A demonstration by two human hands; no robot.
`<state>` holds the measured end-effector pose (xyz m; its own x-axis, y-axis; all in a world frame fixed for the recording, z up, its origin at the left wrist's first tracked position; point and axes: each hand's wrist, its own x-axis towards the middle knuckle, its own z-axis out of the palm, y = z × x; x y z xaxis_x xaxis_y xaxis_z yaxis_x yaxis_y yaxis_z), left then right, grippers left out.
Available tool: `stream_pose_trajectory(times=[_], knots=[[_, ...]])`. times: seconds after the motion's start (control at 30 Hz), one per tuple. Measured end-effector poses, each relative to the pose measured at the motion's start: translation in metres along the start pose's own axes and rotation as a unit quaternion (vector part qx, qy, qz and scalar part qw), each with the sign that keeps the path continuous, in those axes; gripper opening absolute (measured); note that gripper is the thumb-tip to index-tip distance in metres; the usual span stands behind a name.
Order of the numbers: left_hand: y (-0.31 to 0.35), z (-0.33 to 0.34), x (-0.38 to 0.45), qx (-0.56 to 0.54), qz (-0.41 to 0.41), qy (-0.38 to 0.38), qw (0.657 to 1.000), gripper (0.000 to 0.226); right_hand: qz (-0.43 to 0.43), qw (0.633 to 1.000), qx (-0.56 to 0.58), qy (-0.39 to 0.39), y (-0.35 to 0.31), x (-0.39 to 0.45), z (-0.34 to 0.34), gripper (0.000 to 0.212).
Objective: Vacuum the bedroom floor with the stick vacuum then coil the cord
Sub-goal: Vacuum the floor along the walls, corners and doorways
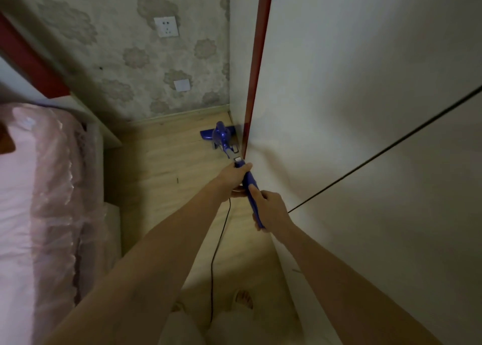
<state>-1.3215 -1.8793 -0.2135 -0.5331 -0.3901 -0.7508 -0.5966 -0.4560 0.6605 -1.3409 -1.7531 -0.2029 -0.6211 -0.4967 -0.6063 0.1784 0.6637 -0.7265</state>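
Two hands grip the blue stick vacuum [226, 143]: the left hand [234, 175] wraps the upper shaft, the right hand [273, 209] holds the handle end. Its floor head [217, 133] sits in the corner where the wardrobe [365, 109] meets the wallpapered wall [125, 57], on the narrow floor strip [161, 162] beside the bed [39, 188]. The black cord [216, 253] hangs down, its lower end lost between the feet.

Both forearms are bare, with no sleeves visible up to the frame edge. The left hand [234, 175] and the right hand [272, 209] wear no gloves, rings or watch. Below, the legs [229, 329] are covered by pale, whitish clothing.
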Motion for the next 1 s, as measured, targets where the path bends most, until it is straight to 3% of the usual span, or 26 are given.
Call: stream_pose_trajectory(times=[0.47, 0.77, 1.0], knots=[[-0.047, -0.037, -0.087, 0.079, -0.024, -0.045, 0.996, 0.031, 0.047, 0.998, 0.035, 0.018, 0.014, -0.107, 0.055, 0.044], [-0.091, -0.059, -0.175, 0.053, -0.058, -0.076, 0.994, 0.029, 0.073, 0.997, -0.008, 0.031, 0.011, -0.22, 0.079, 0.042], [-0.088, -0.054, -0.238, 0.01, -0.07, -0.122, 0.99, 0.028, 0.103, 0.992, -0.071, 0.025, -0.012, -0.273, 0.057, 0.045]])
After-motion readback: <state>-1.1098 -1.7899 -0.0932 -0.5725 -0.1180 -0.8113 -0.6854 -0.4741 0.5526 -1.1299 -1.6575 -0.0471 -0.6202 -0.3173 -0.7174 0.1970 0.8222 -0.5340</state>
